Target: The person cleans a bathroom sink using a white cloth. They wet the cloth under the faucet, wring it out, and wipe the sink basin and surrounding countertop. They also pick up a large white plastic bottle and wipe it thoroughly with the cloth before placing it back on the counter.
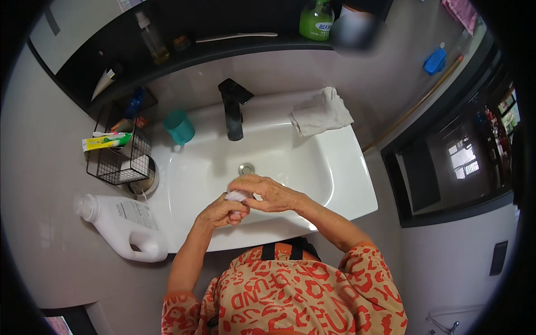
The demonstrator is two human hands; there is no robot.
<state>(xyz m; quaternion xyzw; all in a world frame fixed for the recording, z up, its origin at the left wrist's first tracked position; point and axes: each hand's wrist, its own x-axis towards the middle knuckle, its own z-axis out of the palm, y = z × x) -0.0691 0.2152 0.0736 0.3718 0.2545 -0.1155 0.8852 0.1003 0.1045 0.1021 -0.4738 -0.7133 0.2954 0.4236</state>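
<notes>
Over the near part of the white sink (329, 184), both hands meet around a small pale, pinkish-white thing (239, 196). It may be a bar of soap or a bunched cloth; I cannot tell which. My left hand (222, 212) is closed around its lower side, thumb across the front. From the right, my right hand (269, 193) bends its fingers over the top of it, hiding much of it. Beyond the hands lies the round metal drain (246, 168), and the black faucet (233, 111) stands behind that. No water stream shows.
On the left rim are a teal cup (179, 127) and a wire basket (120, 162) with a toothpaste tube (106, 140). A large white jug (125, 229) stands at the near left. A folded pale cloth (322, 113) lies back right. Bottles, including a green one (316, 21), line the black shelf (251, 44).
</notes>
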